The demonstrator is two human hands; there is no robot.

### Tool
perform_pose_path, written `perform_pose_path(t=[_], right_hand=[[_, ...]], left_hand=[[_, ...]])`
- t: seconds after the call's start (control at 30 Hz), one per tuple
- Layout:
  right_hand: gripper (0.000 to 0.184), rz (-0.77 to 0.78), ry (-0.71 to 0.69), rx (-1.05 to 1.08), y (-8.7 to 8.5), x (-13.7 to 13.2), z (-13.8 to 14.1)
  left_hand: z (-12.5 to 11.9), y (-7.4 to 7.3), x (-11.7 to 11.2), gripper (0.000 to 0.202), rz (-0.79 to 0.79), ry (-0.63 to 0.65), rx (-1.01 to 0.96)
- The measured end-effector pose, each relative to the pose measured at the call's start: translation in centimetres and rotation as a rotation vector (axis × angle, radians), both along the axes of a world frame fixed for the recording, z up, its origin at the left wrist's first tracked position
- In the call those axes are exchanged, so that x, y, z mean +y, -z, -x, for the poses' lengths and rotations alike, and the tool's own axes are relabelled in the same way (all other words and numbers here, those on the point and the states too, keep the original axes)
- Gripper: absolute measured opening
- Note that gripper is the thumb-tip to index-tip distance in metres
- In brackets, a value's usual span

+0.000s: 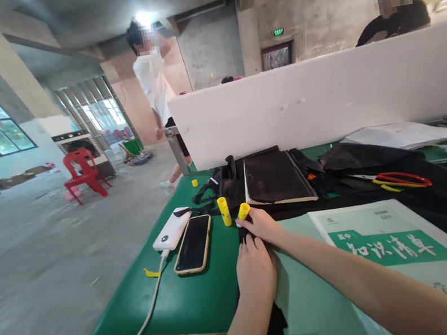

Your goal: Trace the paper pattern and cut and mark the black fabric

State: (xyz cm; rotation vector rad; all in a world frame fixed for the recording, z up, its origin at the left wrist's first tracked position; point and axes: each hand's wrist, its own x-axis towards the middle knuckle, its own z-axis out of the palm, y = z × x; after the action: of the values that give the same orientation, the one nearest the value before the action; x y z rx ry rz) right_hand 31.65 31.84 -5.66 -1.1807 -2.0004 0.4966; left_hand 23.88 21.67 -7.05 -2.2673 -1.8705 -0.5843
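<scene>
My right hand (263, 222) is closed round a small yellow tube (243, 210), its tip pressed onto a narrow black strip of fabric (243, 235). My left hand (256, 272) lies just below it, fingers pressing that black strip down on the green table (185, 299). A second yellow tube (224, 211) stands upright a little to the left. A small yellow cap (195, 183) lies farther back.
A phone (193, 244) and a white power bank (172, 229) with cable lie left of my hands. Black fabric pieces (276, 177), red-and-yellow scissors (397, 180) and a green-and-white book (386, 246) lie on the right. A white partition (323, 96) stands behind; two people are beyond it.
</scene>
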Motion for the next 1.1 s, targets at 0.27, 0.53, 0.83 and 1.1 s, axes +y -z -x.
perform_pose_path(t=[0.27,0.53,0.83,1.1], right_hand=[[0.026,-0.037,0.125,0.09,0.3,0.2,-0.5],[0.029,-0.004,0.079,0.035,0.2,0.3,-1.3],[0.028,-0.045,0.139,0.045,0.0,0.7,-1.4],[0.038,0.017,0.094,-0.005,0.2,0.4,-1.7]], left_hand=[[0.0,-0.3,-0.2,0.021,0.015,0.006,0.012],[-0.2,-0.1,0.0,0.025,0.016,0.0,0.044],[-0.2,-0.6,-0.3,0.022,0.059,-0.012,0.041],[-0.3,-0.6,-0.2,0.026,0.05,-0.012,0.035]])
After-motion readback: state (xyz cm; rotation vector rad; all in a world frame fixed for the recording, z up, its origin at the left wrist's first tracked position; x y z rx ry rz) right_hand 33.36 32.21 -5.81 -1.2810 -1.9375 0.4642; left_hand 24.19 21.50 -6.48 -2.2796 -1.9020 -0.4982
